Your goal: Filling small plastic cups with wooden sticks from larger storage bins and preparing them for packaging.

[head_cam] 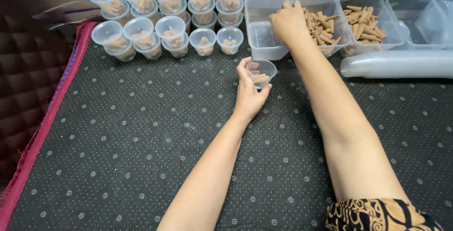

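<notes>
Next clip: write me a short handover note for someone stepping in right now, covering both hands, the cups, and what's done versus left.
Left hand: grip around a small clear cup on the mat, a few cones already in it.
Right hand: reaching into the middle tub, on the brown cones.
Done: filled, lidded cups stacked at the mat's far left.
Left: this cup has no lid yet; more cones fill the right tub; a sleeve of cups lies beside the tubs.

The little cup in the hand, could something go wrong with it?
Maybe. The left hand grips the small clear cup from one side only, so it could tip and spill its brown cones. The right hand reaches into the tub of cones; cones might drop onto the dotted mat. A forearm could nudge the stacked lidded cups.
</notes>
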